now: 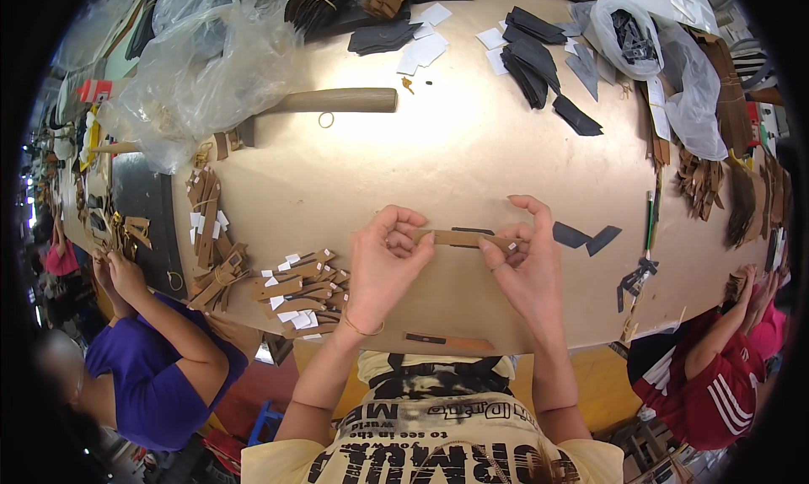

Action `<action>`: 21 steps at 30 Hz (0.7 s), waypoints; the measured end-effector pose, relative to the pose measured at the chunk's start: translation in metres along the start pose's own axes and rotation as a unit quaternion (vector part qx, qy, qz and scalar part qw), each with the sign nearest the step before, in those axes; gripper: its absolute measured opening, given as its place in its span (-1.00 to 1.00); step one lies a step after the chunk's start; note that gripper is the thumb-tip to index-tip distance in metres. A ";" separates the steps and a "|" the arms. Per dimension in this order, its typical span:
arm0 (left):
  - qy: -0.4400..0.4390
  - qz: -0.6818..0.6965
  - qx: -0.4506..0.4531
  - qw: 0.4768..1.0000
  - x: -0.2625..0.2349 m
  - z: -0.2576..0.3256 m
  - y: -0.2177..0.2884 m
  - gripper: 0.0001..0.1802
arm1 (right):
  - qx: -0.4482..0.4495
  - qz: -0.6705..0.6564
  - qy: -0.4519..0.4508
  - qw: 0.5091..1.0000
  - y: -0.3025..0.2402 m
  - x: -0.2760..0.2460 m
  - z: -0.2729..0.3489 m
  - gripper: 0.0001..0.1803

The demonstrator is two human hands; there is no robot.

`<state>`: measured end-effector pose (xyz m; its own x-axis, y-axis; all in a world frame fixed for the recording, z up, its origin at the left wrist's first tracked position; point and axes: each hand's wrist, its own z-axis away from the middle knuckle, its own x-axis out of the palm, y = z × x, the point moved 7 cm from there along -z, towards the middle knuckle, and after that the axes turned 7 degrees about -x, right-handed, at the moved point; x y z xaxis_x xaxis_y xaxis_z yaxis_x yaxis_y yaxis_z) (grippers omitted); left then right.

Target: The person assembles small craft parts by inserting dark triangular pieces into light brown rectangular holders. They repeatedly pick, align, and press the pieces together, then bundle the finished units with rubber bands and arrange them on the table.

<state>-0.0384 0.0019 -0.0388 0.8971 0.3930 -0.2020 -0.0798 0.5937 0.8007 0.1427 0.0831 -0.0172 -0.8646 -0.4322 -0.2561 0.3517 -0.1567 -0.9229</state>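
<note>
Between my two hands a narrow brown leather strip point(459, 239) is stretched level, with a dark strip point(472, 230) showing along its far edge. My left hand point(390, 252) pinches its left end between thumb and fingers. At the right end my right hand point(524, 252) grips it the same way, index finger raised. Nearer to me, by the table's front edge, lies another brown strip point(455, 342) with a dark part on it. Just right of my right hand rest two black pieces point(587, 238).
Left of my left hand are a pile of brown strips with white tags point(302, 294) and banded bundles point(205, 223). A wooden mallet handle point(337, 101) and plastic bags point(211, 71) lie beyond. Black pieces point(527, 67) sit at the back. Co-workers flank me: purple shirt point(160, 383), red shirt point(704, 391).
</note>
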 end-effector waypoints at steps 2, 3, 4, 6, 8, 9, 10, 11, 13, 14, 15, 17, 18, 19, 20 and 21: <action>-0.005 -0.001 0.006 1.000 0.001 0.000 0.000 -0.81 | -0.002 0.005 0.000 1.000 0.000 0.000 0.000 -0.41; -0.006 -0.007 0.012 1.000 0.001 0.000 0.001 -0.80 | -0.004 0.006 0.001 1.000 0.000 0.000 0.000 -0.41; -0.007 0.001 0.009 1.000 0.002 0.000 0.001 -0.81 | -0.005 0.008 0.002 1.000 0.000 0.000 0.000 -0.42; -0.006 0.011 0.010 1.000 0.002 0.000 0.001 -0.81 | 0.000 0.007 0.003 1.000 0.000 0.000 0.000 -0.42; -0.003 0.011 0.006 1.000 0.002 0.000 0.001 -0.82 | 0.002 0.009 0.003 1.000 0.000 0.000 0.000 -0.42; -0.001 0.006 0.006 1.000 0.002 0.000 0.001 -0.82 | 0.000 0.011 0.002 1.000 0.000 0.000 0.000 -0.42; 0.000 0.011 0.006 1.000 0.002 0.000 0.001 -0.83 | -0.002 0.013 0.000 1.000 -0.001 0.000 0.000 -0.42; 0.002 0.010 0.008 1.000 0.002 0.000 0.002 -0.84 | -0.002 0.013 0.001 1.000 0.000 0.000 0.000 -0.42; 0.010 0.001 0.018 1.000 0.002 0.001 0.004 -0.85 | -0.002 0.014 0.001 1.000 0.000 0.001 0.000 -0.42; 0.016 -0.007 0.027 0.999 0.002 0.001 0.005 -0.85 | -0.003 0.014 0.001 1.000 0.000 0.001 0.000 -0.42; 0.023 -0.017 0.039 0.999 0.003 0.003 0.007 -0.85 | -0.005 0.013 0.001 1.000 0.000 0.001 0.000 -0.42; 0.035 -0.055 0.064 0.996 0.004 0.006 0.009 -0.85 | -0.009 0.015 0.001 1.000 0.000 0.001 0.000 -0.42; 0.045 -0.076 0.086 0.992 0.005 0.008 0.010 -0.84 | -0.012 0.017 0.001 1.000 0.000 0.001 0.000 -0.42; 0.070 -0.117 0.132 0.982 0.008 0.012 0.014 -0.82 | -0.013 0.020 0.001 1.000 0.001 0.001 0.000 -0.42; 0.098 -0.158 0.184 0.965 0.012 0.018 0.018 -0.79 | -0.014 0.020 0.001 1.000 0.001 0.001 0.000 -0.42; 0.123 -0.195 0.236 0.944 0.014 0.024 0.022 -0.77 | -0.013 0.021 0.001 1.000 0.001 0.001 0.000 -0.41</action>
<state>-0.0168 0.0038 -0.0108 0.6856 0.3954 -0.6113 0.4899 0.3705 0.7891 0.1420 0.0825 -0.0188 -0.8502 -0.4358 -0.2952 0.3779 -0.1150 -0.9187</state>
